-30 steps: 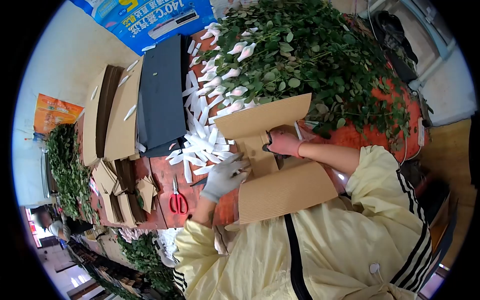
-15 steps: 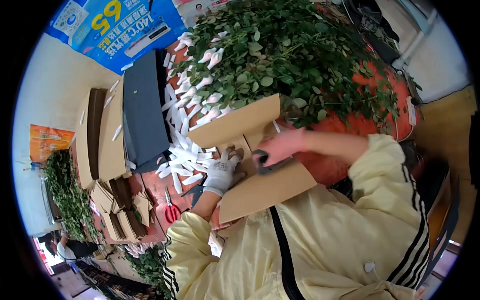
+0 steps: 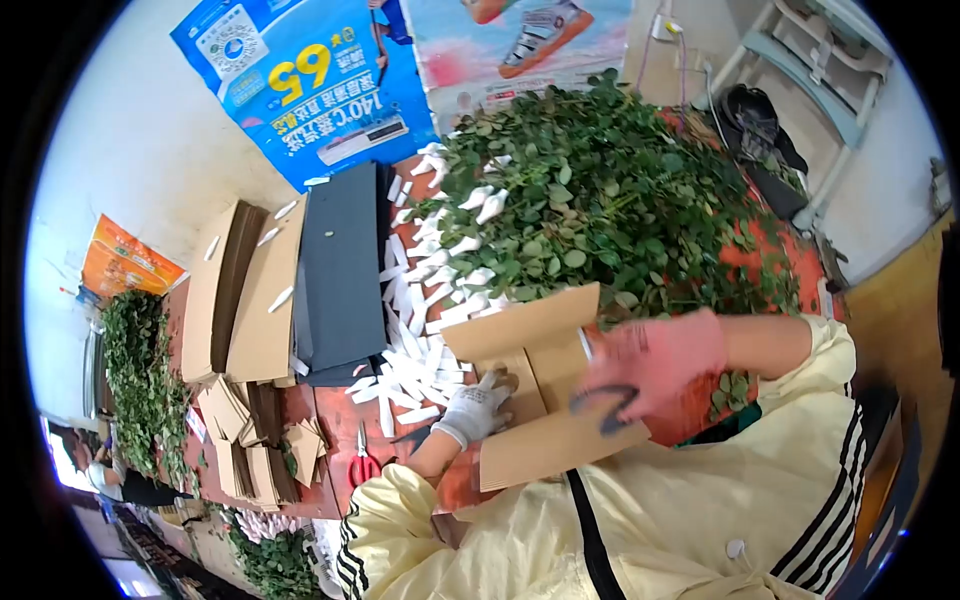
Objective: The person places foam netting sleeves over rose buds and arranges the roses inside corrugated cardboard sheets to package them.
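Note:
In front of my body lies an unfolded cardboard sheet [image 3: 560, 370] with its far flap raised and its near flap against my jacket. My left hand [image 3: 478, 408], in a white glove, rests on a smaller cardboard piece [image 3: 522, 385] at the sheet's left part, fingers apart. Above the right part of the sheet is my right hand [image 3: 655, 368] in a pink glove, blurred, its fingers closed on a dark tool [image 3: 605, 402] that I cannot identify. Beside the sheet lie white foam sleeves [image 3: 405, 375]. Red-handled scissors [image 3: 363, 468] are left of my left hand.
Leafy stems with white-wrapped heads [image 3: 590, 190] lie beyond the sheet. Black sheets [image 3: 342, 270], cardboard stacks [image 3: 262, 300] and small cardboard pieces [image 3: 255, 430] stand to the left. A person [image 3: 105, 475] is at the far left.
My right hand has moved right with the dark tool, away from the middle of the cardboard. My left hand has come down onto the small cardboard piece. The camera view has shifted.

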